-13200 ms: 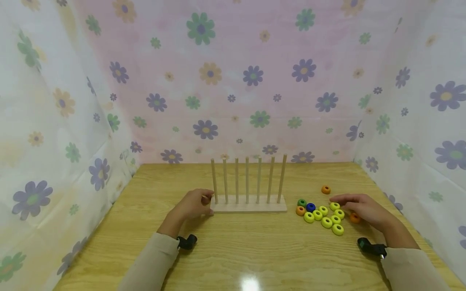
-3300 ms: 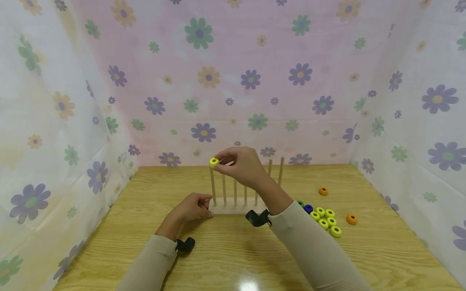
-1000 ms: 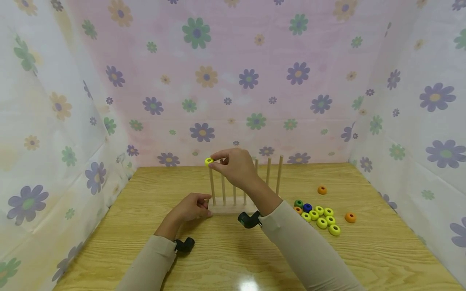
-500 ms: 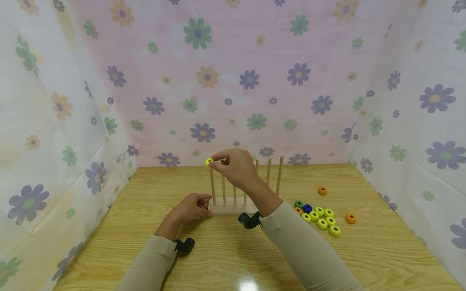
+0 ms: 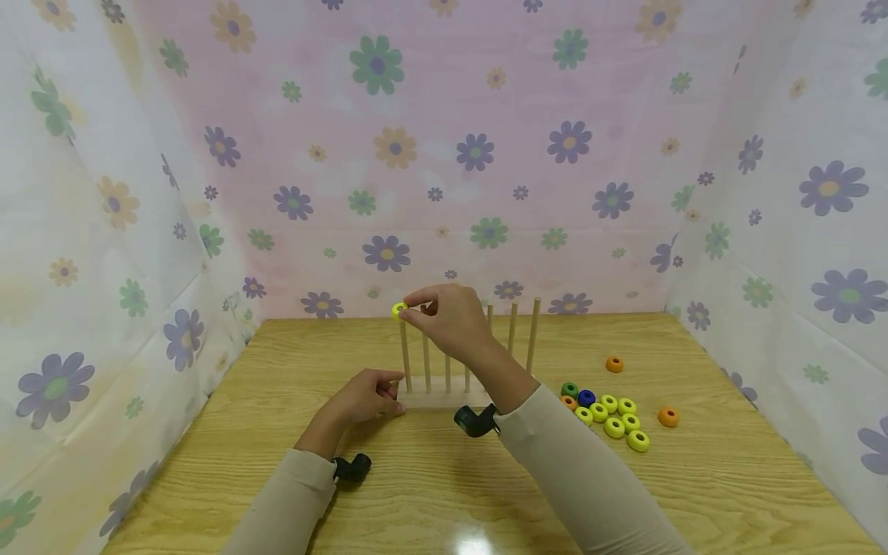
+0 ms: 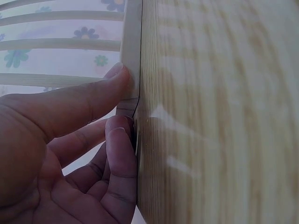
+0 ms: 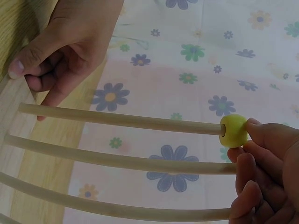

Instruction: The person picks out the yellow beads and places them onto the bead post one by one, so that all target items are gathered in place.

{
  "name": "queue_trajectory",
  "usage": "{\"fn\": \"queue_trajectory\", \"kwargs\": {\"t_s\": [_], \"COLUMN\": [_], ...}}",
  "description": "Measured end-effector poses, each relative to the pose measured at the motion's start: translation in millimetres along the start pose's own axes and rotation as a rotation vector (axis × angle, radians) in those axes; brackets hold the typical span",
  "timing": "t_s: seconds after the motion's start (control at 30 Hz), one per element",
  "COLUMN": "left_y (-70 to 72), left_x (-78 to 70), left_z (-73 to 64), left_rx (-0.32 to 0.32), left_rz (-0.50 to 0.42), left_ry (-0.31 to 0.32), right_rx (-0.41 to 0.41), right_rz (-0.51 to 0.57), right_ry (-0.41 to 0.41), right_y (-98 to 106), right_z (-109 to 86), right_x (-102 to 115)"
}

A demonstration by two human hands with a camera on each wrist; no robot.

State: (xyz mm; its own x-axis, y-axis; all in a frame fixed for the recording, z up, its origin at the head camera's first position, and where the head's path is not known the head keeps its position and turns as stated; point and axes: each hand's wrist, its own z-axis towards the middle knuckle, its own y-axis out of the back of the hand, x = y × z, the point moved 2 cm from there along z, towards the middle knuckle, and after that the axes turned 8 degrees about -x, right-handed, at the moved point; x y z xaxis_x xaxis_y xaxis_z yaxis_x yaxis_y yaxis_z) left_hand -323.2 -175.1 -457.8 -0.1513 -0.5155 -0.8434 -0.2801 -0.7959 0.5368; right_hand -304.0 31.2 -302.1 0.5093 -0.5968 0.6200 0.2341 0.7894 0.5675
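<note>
Yellow bead (image 7: 235, 131), pinched by the right hand (image 5: 451, 320), is sitting at the tip of the leftmost peg (image 5: 405, 358), left hand (image 5: 362, 397) gripping wooden base (image 5: 437, 400) at left, loose beads (image 5: 614, 433) lying right.

So my rack (image 5: 432, 399) stands mid worktop (image 5: 416, 486), pegs (image 5: 426, 354) in a row. My left grip (image 5: 364, 397) is at its left end; my right grip (image 5: 451, 317) has a ring (image 5: 396, 314) at the tip of the leftmost peg (image 5: 405, 354). Loose rings (image 5: 614, 434) lie to the rack's right, one off behind the bunch, another further right. Cloth (image 5: 444, 169) hangs behind and on both sides.
</note>
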Motion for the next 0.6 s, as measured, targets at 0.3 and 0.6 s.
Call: {"fn": "queue_trajectory", "kwargs": {"t_s": [0.3,0.6], "left_y": [-1.1,-0.2], "left_x": [-1.3,-2.4], "left_z": [-0.7,-1.7], "left_rx": [-0.001,0.0], "left_rz": [-0.008,-0.017], "left_ry": [0.012,0.013], "right_rx": [0.0,0.026], "right_rz": [0.025,0.038], "right_ry": [0.007,0.022], "right_y": [-1.3,-0.9], "right_z": [-0.4,0.0], "right_x": [-2.2,-3.7]}}
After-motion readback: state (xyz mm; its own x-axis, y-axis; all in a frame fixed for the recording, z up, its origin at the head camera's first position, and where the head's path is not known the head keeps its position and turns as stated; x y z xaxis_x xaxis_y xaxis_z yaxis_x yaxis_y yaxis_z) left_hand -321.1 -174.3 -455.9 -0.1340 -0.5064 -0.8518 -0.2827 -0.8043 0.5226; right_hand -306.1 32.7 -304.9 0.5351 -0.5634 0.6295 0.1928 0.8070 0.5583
